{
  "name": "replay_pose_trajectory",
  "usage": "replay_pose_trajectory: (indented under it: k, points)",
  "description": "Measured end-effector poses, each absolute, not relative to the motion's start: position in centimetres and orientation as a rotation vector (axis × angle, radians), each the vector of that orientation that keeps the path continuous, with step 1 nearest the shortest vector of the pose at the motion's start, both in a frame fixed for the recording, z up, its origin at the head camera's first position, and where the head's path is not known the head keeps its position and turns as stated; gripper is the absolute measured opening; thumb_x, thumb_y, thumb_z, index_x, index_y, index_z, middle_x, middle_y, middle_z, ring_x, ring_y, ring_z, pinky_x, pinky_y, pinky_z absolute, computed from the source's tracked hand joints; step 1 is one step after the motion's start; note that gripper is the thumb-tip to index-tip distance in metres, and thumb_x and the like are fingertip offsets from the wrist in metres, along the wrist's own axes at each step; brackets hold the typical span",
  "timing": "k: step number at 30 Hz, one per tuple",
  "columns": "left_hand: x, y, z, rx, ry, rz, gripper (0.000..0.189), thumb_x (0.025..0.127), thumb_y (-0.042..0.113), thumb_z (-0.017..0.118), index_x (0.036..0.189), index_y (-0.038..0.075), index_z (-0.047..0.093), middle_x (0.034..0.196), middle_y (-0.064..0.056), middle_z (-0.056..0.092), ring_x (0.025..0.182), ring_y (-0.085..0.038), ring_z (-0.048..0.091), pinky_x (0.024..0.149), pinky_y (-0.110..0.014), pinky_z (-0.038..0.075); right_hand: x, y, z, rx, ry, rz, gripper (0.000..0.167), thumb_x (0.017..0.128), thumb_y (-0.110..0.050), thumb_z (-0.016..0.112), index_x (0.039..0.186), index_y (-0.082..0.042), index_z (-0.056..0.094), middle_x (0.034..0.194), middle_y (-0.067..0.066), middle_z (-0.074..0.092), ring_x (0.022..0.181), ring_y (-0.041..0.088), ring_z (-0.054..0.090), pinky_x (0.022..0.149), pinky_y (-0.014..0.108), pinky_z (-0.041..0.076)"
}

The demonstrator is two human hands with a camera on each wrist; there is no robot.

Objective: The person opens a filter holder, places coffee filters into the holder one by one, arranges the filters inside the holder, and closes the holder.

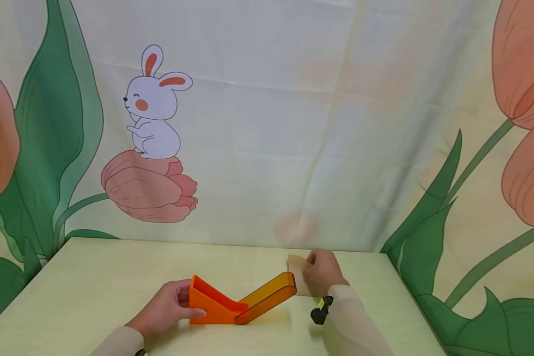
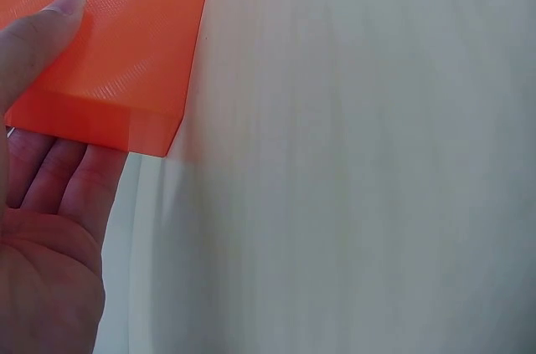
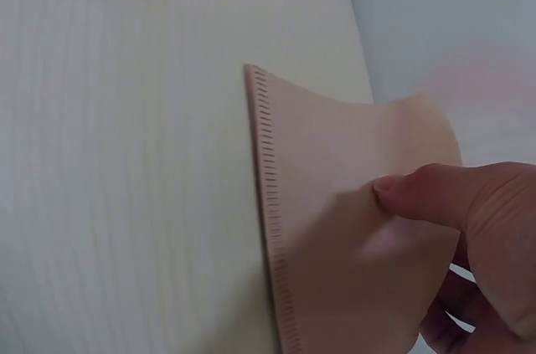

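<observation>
My left hand (image 1: 163, 306) grips the closed left end of an orange coffee filter holder (image 1: 214, 312), thumb on its near side and fingers behind. The holder stands on the table, its translucent amber lid (image 1: 272, 295) swung out to the right. In the left wrist view the thumb lies flat on the orange wall (image 2: 126, 53). Behind the lid, my right hand (image 1: 324, 273) pinches brown paper coffee filters (image 3: 335, 228) with a crimped edge. Their far side bends up at the thumb, while the crimped side lies against the table. How many sheets are held, I cannot tell.
The pale wood-grain table (image 1: 129, 267) ends at the back against a hanging cloth (image 1: 258, 148) printed with a rabbit and tulips. A small black device (image 1: 322, 310) is strapped at my right wrist.
</observation>
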State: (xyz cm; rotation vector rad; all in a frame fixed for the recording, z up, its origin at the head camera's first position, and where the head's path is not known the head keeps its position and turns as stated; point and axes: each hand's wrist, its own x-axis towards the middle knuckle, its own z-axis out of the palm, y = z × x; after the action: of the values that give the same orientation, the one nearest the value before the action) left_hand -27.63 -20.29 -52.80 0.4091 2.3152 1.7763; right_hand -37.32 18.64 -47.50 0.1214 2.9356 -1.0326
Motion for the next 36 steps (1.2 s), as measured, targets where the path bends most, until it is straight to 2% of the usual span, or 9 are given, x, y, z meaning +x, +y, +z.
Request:
replay_pose_trajectory:
  k: [4, 8, 12, 16, 22, 29, 36]
  points:
    - [-27.7, -20.3, -52.9, 0.415, 2.321, 1.768, 0.059, 0.08, 0.024, 0.088, 0.13, 0.005, 0.064, 0.12, -0.008, 0.075, 0.104, -0.023, 0.073, 0.092, -0.028, 0.061, -37.8, 19.4, -47.1, 0.064, 2.889, -1.085, 0.02, 0.089, -0.005, 0.064, 0.108, -0.011, 0.061, 0.097, 0.009, 0.06, 0.086, 0.027, 0.056, 0.068, 0.032, 0.05]
    - [-27.8, -20.4, -52.9, 0.393, 2.333, 1.751, 0.06, 0.079, 0.027, 0.089, 0.13, 0.007, 0.065, 0.12, -0.007, 0.075, 0.104, -0.022, 0.073, 0.092, -0.027, 0.061, -39.5, 20.8, -47.4, -0.094, 2.904, -1.097, 0.026, 0.088, -0.007, 0.072, 0.113, -0.012, 0.065, 0.092, 0.007, 0.063, 0.079, 0.023, 0.057, 0.068, 0.03, 0.052]
    - [-27.8, -20.4, -52.9, 0.413, 2.344, 1.745, 0.06, 0.079, 0.027, 0.089, 0.13, 0.006, 0.065, 0.12, -0.007, 0.075, 0.103, -0.022, 0.073, 0.091, -0.026, 0.061, -40.2, 21.7, -46.9, -0.192, 2.888, -1.093, 0.015, 0.085, -0.013, 0.081, 0.1, -0.012, 0.076, 0.088, 0.003, 0.068, 0.079, 0.021, 0.059, 0.07, 0.03, 0.054]
    - [-27.8, -20.3, -52.8, 0.435, 2.335, 1.758, 0.059, 0.08, 0.024, 0.089, 0.13, 0.004, 0.064, 0.12, -0.009, 0.075, 0.103, -0.022, 0.073, 0.091, -0.027, 0.061, -39.6, 22.0, -45.6, -0.202, 2.8, -1.146, 0.008, 0.086, -0.02, 0.084, 0.087, -0.015, 0.078, 0.09, 0.001, 0.071, 0.082, 0.021, 0.06, 0.07, 0.031, 0.054]
    - [-27.8, -20.3, -52.9, 0.407, 2.328, 1.764, 0.06, 0.08, 0.023, 0.088, 0.131, 0.004, 0.064, 0.12, -0.009, 0.075, 0.103, -0.023, 0.073, 0.091, -0.028, 0.061, -38.3, 22.1, -43.5, -0.25, 2.776, -1.187, 0.013, 0.084, -0.025, 0.086, 0.089, -0.014, 0.081, 0.092, 0.0, 0.073, 0.081, 0.02, 0.06, 0.068, 0.03, 0.055]
    - [-27.6, -20.2, -52.8, 0.395, 2.33, 1.759, 0.06, 0.08, 0.025, 0.088, 0.131, 0.005, 0.064, 0.121, -0.008, 0.075, 0.103, -0.022, 0.073, 0.091, -0.028, 0.061, -37.0, 21.8, -41.0, -0.336, 2.805, -1.162, 0.012, 0.082, -0.027, 0.088, 0.086, -0.016, 0.083, 0.09, -0.001, 0.076, 0.082, 0.02, 0.062, 0.076, 0.031, 0.057]
    - [-27.7, -20.2, -52.8, 0.395, 2.322, 1.762, 0.061, 0.081, 0.027, 0.088, 0.132, 0.005, 0.064, 0.121, -0.009, 0.074, 0.103, -0.022, 0.073, 0.092, -0.027, 0.061, -35.7, 21.1, -38.6, -0.462, 2.817, -1.182, 0.013, 0.081, -0.026, 0.089, 0.084, -0.015, 0.084, 0.086, -0.001, 0.077, 0.079, 0.018, 0.062, 0.073, 0.029, 0.056]
